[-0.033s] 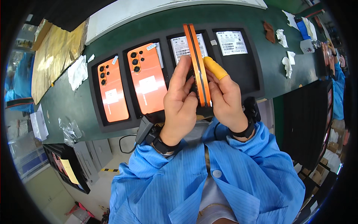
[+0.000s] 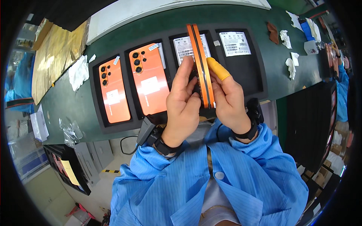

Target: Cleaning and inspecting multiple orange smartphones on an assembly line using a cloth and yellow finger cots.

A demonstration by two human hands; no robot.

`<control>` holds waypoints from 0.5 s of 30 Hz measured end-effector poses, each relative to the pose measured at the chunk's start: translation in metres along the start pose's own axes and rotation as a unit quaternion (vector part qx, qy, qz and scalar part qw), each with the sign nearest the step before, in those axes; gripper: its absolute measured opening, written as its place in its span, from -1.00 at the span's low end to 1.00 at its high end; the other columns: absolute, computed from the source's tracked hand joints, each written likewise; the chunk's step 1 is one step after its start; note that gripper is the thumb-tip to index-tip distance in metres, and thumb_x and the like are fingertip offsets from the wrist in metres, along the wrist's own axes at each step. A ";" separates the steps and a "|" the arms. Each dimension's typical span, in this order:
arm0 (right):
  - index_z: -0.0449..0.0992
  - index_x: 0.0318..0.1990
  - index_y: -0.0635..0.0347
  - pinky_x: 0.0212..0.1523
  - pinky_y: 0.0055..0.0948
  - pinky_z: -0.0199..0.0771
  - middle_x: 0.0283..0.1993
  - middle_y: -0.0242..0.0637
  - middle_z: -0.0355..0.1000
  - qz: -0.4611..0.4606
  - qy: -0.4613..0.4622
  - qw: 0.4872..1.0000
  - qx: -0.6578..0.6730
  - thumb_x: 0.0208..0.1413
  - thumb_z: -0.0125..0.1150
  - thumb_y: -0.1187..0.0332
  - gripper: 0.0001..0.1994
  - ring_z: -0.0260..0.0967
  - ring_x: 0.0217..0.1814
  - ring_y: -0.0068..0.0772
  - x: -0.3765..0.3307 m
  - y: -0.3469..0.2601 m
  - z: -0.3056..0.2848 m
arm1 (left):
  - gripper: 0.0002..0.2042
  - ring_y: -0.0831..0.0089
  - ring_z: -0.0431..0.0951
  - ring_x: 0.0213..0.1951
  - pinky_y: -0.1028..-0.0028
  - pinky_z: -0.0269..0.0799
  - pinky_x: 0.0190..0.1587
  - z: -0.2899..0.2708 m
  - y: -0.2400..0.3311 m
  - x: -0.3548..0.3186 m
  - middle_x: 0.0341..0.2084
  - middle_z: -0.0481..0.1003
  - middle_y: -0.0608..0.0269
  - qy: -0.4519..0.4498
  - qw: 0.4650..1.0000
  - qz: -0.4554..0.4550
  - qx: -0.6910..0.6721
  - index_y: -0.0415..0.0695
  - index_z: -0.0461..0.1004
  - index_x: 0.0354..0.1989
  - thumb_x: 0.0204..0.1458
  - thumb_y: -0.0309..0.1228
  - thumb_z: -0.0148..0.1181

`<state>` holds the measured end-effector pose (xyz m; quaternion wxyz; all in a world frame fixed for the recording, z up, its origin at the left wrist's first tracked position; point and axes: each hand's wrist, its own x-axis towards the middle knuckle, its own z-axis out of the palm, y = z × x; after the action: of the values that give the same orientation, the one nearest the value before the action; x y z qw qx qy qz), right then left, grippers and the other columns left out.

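Note:
Two orange phones (image 2: 201, 67) stand edge-on between my hands, held side by side with a thin dark line between them. My left hand (image 2: 183, 109) presses against their left side, fingers pointing up and thumb bent in. On the other side my right hand (image 2: 232, 101) grips them; a yellow cover (image 2: 218, 69) sits on one of its fingers. Below is a black tray (image 2: 263, 71) with several compartments. An orange phone (image 2: 117, 107) lies in its leftmost compartment, and a larger-looking orange phone (image 2: 154, 100) in the one beside it, both camera side up.
White printed labels (image 2: 235, 43) show in the right-hand compartments. Crumpled white tissue (image 2: 78, 73) and a clear plastic bag (image 2: 70, 132) lie on the green table (image 2: 169, 24) at left. Further right are a brown cloth (image 2: 272, 32), more tissue and a small white box (image 2: 310, 47).
The two phones and my hands have shifted very slightly to the right; the grip is the same.

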<state>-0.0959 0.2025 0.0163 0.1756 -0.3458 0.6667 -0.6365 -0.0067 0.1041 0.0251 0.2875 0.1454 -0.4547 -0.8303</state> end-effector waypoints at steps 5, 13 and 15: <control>0.27 0.30 0.45 0.17 -0.37 0.43 0.15 0.08 0.46 0.026 -0.002 1.000 0.005 0.20 -0.17 0.69 -0.52 0.49 0.18 -0.17 0.004 -0.003 0.002 | -0.21 0.13 0.07 0.47 0.24 0.09 0.44 -0.025 -0.025 0.008 0.44 0.07 -0.11 -0.055 0.995 0.039 0.074 -0.33 -0.07 0.48 -0.10 -0.80 -0.29; 0.24 0.32 0.45 0.21 -0.35 0.43 0.19 0.11 0.44 -0.007 -0.009 1.000 -0.029 0.19 -0.18 0.69 -0.49 0.47 0.23 -0.13 0.003 0.003 -0.003 | -0.19 0.25 0.27 0.36 0.32 0.19 0.39 -0.004 -0.007 0.009 0.39 0.16 -0.06 -0.048 0.993 -0.016 0.111 -0.30 0.02 0.47 -0.14 -0.81 -0.34; 0.24 0.32 0.46 0.25 -0.33 0.40 0.23 0.11 0.41 -0.011 0.004 1.000 0.027 0.18 -0.18 0.70 -0.49 0.42 0.30 -0.10 0.002 0.005 -0.002 | -0.19 0.24 0.28 0.35 0.33 0.20 0.38 -0.002 -0.006 0.009 0.39 0.16 -0.06 -0.052 0.993 -0.008 0.106 -0.29 0.01 0.47 -0.15 -0.81 -0.35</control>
<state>-0.0995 0.2025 0.0116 0.1751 -0.3457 0.6460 -0.6577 -0.0149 0.0999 0.0192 0.2400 0.1358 -0.5534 -0.7860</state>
